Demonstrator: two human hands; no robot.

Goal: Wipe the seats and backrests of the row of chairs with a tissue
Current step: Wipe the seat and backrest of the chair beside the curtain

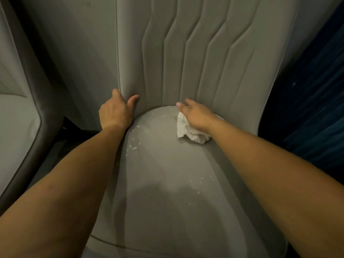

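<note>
A grey padded chair fills the view, with its seat (167, 183) below and its ribbed backrest (195, 53) above. My left hand (116, 110) grips the backrest's left edge just above the seat, thumb in front and fingers behind. My right hand (197, 114) lies flat, fingers straight, pressing a crumpled white tissue (189, 132) onto the back of the seat near the crease with the backrest. Small white crumbs (133, 145) are scattered on the seat's left side and lower right.
A neighbouring chair (16, 118) with a dark frame (35, 94) stands close on the left. A dark blue curtain-like surface (312, 90) runs along the right. Dark floor shows in the gap between the two chairs.
</note>
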